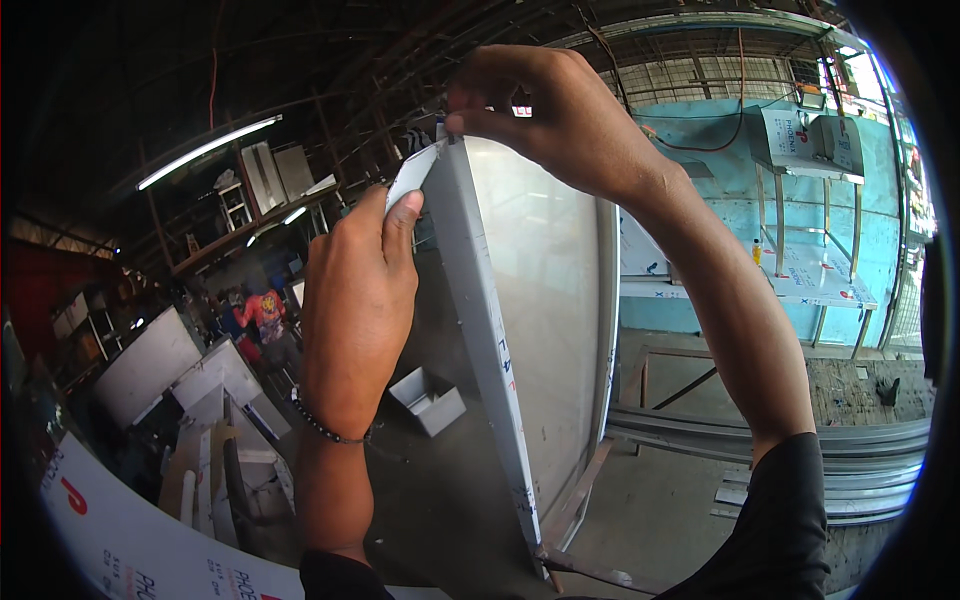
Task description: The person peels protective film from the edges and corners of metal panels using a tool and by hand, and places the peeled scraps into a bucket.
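Observation:
An upright metal panel (545, 290) with a white, film-covered edge stands in front of me. My left hand (360, 290) is closed on a flat white strip (412, 172), with the thumb pressed on its face. The strip slants up to the panel's top corner; whether it is joined there I cannot tell. At that corner my right hand (540, 105) has its fingers bent and thumb close to a small dark thing, which the fingers partly hide. Both forearms reach up, and a dark beaded bracelet is on my left wrist.
An open white box (428, 402) lies on the floor behind the panel. Film-covered sheet (130, 530) curves along the lower left. At right are a metal table (810, 275) and stacked long metal profiles (860, 445). Another person (265, 315) is far left among leaning sheets.

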Tool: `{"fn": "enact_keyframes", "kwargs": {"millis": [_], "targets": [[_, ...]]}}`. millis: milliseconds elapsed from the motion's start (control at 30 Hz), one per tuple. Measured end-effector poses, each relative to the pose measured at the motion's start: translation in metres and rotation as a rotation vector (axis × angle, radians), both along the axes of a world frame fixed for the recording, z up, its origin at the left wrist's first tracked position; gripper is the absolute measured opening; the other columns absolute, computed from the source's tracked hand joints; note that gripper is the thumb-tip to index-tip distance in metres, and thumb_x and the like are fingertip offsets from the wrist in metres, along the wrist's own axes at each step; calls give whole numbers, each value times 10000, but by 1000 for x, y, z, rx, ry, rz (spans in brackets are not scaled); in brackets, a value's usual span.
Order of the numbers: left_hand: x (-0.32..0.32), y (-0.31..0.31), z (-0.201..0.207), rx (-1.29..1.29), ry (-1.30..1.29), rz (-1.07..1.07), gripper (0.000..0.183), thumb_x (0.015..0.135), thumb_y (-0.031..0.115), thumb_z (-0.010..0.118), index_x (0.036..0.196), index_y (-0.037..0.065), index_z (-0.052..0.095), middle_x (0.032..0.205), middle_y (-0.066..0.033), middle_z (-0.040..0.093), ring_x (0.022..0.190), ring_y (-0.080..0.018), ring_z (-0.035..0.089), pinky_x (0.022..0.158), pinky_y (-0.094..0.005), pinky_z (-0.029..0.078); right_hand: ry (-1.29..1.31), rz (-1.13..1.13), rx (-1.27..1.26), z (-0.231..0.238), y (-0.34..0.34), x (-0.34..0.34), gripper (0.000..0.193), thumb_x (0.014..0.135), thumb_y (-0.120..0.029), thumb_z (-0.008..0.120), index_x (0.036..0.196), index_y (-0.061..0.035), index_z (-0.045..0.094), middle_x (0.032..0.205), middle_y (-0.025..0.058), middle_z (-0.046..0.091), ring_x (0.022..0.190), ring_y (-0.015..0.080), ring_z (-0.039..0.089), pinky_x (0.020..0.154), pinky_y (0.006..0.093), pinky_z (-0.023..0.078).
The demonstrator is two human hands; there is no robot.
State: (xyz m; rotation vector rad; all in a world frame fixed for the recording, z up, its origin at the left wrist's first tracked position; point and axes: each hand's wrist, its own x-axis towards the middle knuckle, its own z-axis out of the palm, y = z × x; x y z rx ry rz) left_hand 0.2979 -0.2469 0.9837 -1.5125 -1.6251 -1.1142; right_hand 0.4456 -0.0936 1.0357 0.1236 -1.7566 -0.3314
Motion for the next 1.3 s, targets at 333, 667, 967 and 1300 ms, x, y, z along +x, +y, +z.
{"fn": "enact_keyframes", "kwargs": {"millis": [333,667,967,1300], "targets": [[-10,2,1,29,93,25,346,1076,289,529,969,-22,637,744,-265,643,758,-481,646,609,-518,465,-92,78,-38,12,10,-4,214,886,-230,793,1025,-74,746,940,62,721,897,183,685,803,339,549],[-16,-1,4,42,166,26,293,1062,248,563,962,-18,634,700,-262,628,714,-465,650,565,-503,452,-176,29,30,20,-1,5,176,881,-195,791,1002,-73,752,953,48,707,923,201,686,840,351,535],[-12,-4,8,1,119,40,296,1064,252,559,971,-18,637,693,-265,618,707,-468,644,575,-506,447,-174,-82,249,27,-4,5,109,911,-152,746,970,-60,737,936,73,698,883,221,698,768,354,569],[-8,-6,10,-2,109,49,297,1064,236,555,963,-31,635,741,-270,636,753,-488,629,610,-513,455,-199,-75,220,27,0,-4,131,941,-142,706,966,-14,702,900,103,669,854,258,687,749,385,550]]}}
